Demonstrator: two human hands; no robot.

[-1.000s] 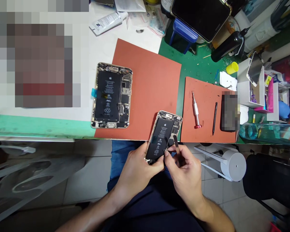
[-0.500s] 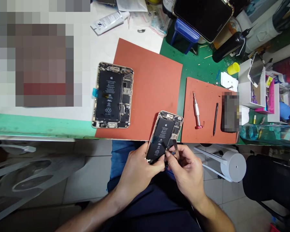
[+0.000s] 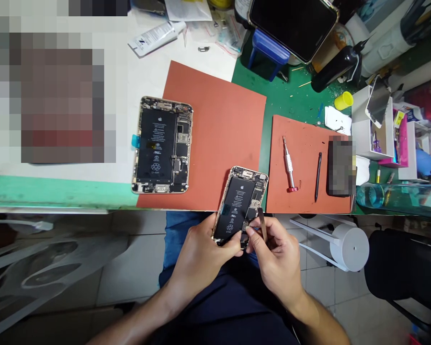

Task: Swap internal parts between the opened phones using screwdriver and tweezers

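Observation:
An opened phone (image 3: 236, 207) is tilted at the front edge of the bench, its dark battery and circuit board exposed. My left hand (image 3: 204, 254) grips its lower left corner, the thumb lying across the bottom end. My right hand (image 3: 278, 251) is closed at the phone's lower right side, with thumb and forefinger pinched beside the board. A thin flat metal tool (image 3: 262, 224) sticks up from those fingers; its other end is hidden. A second, larger opened phone (image 3: 161, 145) lies on the brown mat (image 3: 226, 124), a blue tab at its left side.
On a smaller mat (image 3: 305, 167) at right lie a screwdriver (image 3: 289, 165), a black pen-like tool (image 3: 318, 177) and a blurred dark object (image 3: 340, 167). Behind stand a phone on a blue stand (image 3: 269, 53) and a black bottle (image 3: 335, 69). A white tube (image 3: 158, 38) lies at the back.
The view has shifted slightly, so the bench items appear a little further left. Both hands keep their hold on the phone and tool, with hardly any movement.

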